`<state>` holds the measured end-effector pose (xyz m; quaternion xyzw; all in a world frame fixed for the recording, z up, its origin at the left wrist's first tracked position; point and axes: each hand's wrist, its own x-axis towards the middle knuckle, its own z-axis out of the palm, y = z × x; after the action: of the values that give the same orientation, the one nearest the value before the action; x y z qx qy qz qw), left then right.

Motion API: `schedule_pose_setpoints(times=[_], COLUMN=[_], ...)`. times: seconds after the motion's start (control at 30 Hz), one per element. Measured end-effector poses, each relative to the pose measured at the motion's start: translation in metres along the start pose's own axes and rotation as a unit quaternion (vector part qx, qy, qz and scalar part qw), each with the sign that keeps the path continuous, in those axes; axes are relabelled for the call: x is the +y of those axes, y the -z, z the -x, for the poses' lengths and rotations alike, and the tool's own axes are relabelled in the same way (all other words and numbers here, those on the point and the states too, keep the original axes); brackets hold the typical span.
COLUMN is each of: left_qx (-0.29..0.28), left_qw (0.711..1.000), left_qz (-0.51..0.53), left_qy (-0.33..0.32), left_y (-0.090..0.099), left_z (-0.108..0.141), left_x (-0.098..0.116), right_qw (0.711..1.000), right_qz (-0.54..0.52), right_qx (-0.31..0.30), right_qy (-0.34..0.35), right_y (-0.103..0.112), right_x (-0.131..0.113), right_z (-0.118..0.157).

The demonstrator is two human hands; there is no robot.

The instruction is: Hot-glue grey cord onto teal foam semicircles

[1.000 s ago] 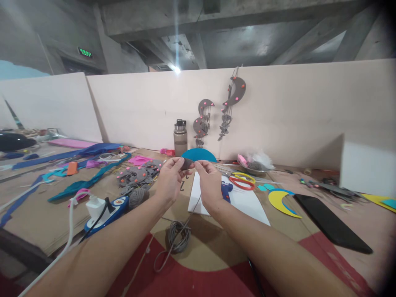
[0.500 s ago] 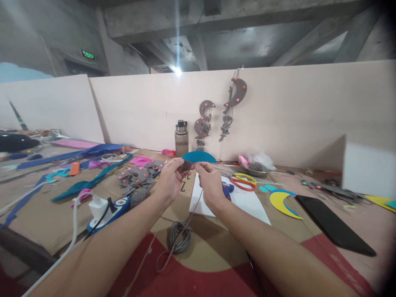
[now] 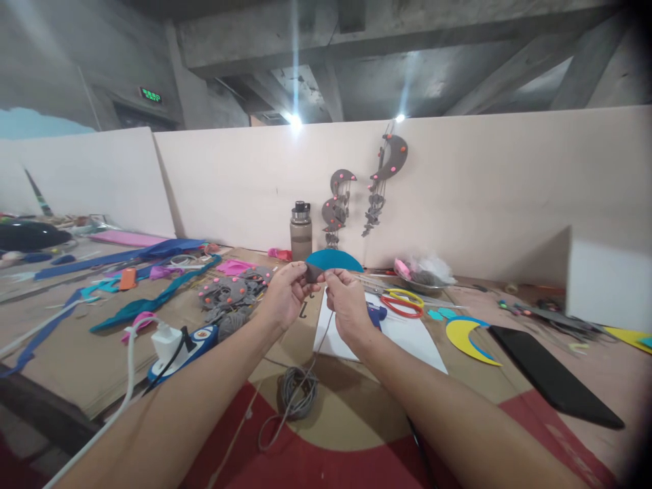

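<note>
Between the thumb and fingers of my left hand (image 3: 289, 292) is a small dark grey felt piece (image 3: 314, 274). My right hand (image 3: 345, 299) is pinched at the right edge of that piece, on a grey cord (image 3: 326, 334). From my right fingers the cord runs down to a loose coil (image 3: 298, 392) on the cardboard. Just behind the fingertips shows a teal felt shape (image 3: 334, 259) with a rounded top. White paper (image 3: 407, 343) lies beneath my right hand, with a blue glue gun (image 3: 375, 314) on it, partly hidden by that hand.
Scissors with red and yellow handles (image 3: 403, 303) lie right of the hands. Farther right are a yellow-and-blue crescent (image 3: 468, 341) and a black phone (image 3: 555, 377). A bottle (image 3: 301, 234) stands behind. At left are grey felt pieces with dots (image 3: 229, 291) and a power strip (image 3: 196, 345).
The grey felt piece has turned, so more of its face shows. Both hands stay close together, and the whole view has shifted slightly.
</note>
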<state>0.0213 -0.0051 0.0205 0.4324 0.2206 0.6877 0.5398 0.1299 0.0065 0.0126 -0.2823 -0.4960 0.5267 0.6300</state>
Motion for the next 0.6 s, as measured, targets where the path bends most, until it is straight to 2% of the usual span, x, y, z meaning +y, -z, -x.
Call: schedule_pose_setpoints(times=[0.17,0.33,0.47,0.6], left_qx=[0.051,0.045,0.013,0.044], left_qw=[0.998,0.985,0.972,0.970], left_qz=[-0.040,-0.151,-0.225,-0.231], left_qy=[-0.022,-0.063,-0.070,-0.070], left_y=[-0.002,-0.007,-0.011,-0.009], left_z=[0.002,0.005,0.008,0.012], left_x=[-0.002,-0.003,-0.002,-0.003], right_qw=[0.996,0.986,0.990,0.988], right_qz=[0.073,0.117,0.100,0.114], right_qx=[0.017,0.039,-0.007,-0.045], right_qy=[0.047,0.116,0.099,0.097], right_y=[0.000,0.001,-0.001,-0.003], right_x=[0.002,0.001,0.000,0.000], right_z=[0.002,0.005,0.009,0.015])
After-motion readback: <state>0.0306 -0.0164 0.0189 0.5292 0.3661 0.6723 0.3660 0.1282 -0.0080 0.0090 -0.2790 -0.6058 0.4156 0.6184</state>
